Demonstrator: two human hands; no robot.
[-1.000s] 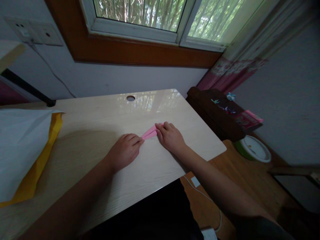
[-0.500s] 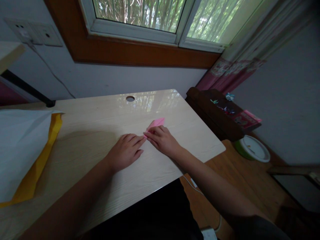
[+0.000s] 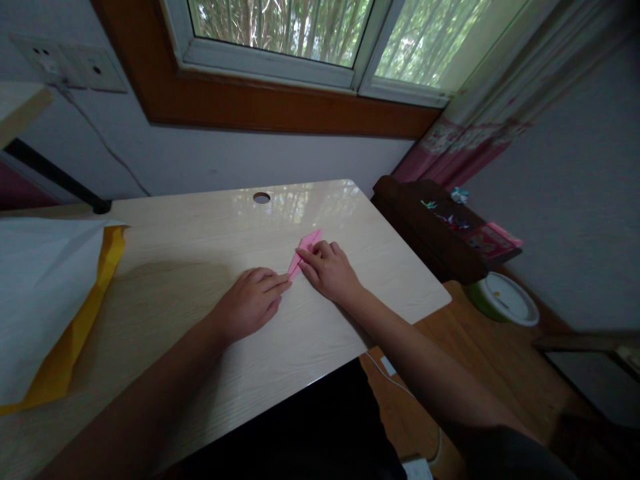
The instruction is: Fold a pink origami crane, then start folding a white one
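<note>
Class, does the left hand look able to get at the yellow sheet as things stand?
Probably yes: only tabletop shows between the yellow sheet and the left hand, which touches the pink paper.

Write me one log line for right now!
paper: pink, folded, on table | left hand: touching near tip | right hand: on paper's middle

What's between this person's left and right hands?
In the head view, a folded pink paper lies on the table between them; the left hand touches its near end, the right hand touches it farther up.
</note>
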